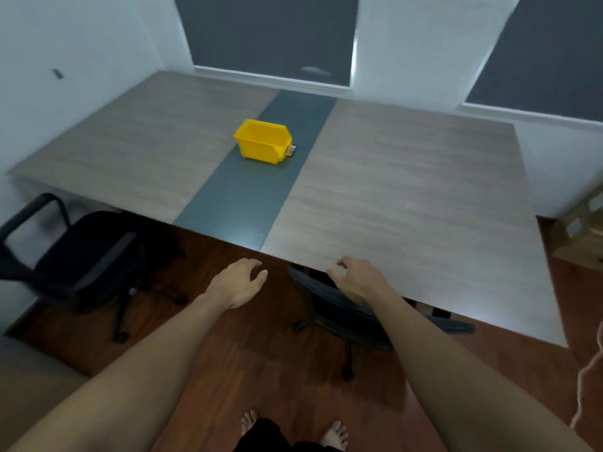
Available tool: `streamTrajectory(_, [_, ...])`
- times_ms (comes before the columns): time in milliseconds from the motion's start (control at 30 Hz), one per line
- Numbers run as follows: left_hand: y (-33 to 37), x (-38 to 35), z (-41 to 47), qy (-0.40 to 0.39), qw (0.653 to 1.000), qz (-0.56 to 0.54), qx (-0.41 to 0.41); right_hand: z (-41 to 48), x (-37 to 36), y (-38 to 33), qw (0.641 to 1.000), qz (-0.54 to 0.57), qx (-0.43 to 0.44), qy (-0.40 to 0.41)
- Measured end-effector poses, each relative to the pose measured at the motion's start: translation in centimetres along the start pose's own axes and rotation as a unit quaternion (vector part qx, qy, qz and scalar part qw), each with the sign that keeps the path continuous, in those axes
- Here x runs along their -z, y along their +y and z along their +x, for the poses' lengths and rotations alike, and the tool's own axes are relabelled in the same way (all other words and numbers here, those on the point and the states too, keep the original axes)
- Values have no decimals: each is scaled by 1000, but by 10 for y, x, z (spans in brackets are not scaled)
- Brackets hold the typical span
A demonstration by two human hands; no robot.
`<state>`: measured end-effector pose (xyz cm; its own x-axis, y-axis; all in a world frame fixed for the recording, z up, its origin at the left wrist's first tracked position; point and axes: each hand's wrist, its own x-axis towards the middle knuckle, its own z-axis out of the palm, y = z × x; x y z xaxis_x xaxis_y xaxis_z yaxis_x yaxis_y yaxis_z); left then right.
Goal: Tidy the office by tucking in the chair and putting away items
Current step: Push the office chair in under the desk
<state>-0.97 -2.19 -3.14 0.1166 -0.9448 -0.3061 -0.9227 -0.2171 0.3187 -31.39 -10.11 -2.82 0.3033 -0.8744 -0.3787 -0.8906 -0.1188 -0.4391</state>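
Observation:
A black office chair (339, 309) stands pushed under the front edge of the wood-and-grey desk (408, 203), with only its backrest and wheeled base showing. My right hand (357, 279) hovers over the top of that backrest at the desk edge, fingers curled and apart, holding nothing. My left hand (239, 282) floats above the floor to the left of the chair, fingers loosely spread and empty. A yellow plastic bin (262, 141) sits on the desk's grey centre strip, with a small pale object (291, 151) against its right side.
A second black office chair (75, 252) with armrests stands out from the desk at the left. Cardboard boxes (580, 230) are stacked at the right wall. A pale cord (587, 383) hangs at the right edge. My bare feet (332, 435) stand on the red wood floor.

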Motion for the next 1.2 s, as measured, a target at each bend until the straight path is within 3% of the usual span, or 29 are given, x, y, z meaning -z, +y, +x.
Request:
streamTrajectory(233, [-91,35,-57,61,996,-19,61,17,-20,-118,993,-24,118,10])
streamTrajectory(467, [-211,64,-122,104,986,-65,114,13,-79,-244,982,-60,181,-12])
streamTrajectory(900, [-478,126,-239,144,967,-101,186,8,-228,-489,968,-79,232,-61])
streamTrajectory(1200, [-592,172,-251,166,955,-123,214,46,-279,-621,956,-78,267,-90])
